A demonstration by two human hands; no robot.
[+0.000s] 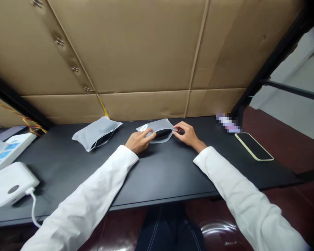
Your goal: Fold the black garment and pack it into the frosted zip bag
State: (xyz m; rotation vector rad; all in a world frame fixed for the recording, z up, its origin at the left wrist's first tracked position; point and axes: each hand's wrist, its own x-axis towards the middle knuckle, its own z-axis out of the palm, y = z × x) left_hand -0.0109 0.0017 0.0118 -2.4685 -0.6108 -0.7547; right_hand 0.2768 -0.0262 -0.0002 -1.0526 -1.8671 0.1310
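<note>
A frosted zip bag [159, 124] with a white oval label lies at the middle of the black table, its mouth gaping toward me. My left hand [139, 140] grips the left side of that mouth, fingers closed on the plastic. At the right corner, my right hand [187, 135] pinches the bag's edge between thumb and fingers. What the bag may contain is hidden. Another frosted bag [95, 130], puffed and partly open, rests to the left, apart from both hands.
On the right lies a phone [254, 146] in a pale case, beside a blurred-out packet [228, 122]. At left are a white charger [12, 184] with a cable and a white power strip [9, 151]. Cardboard [146, 48] walls the back of the black table [167, 181].
</note>
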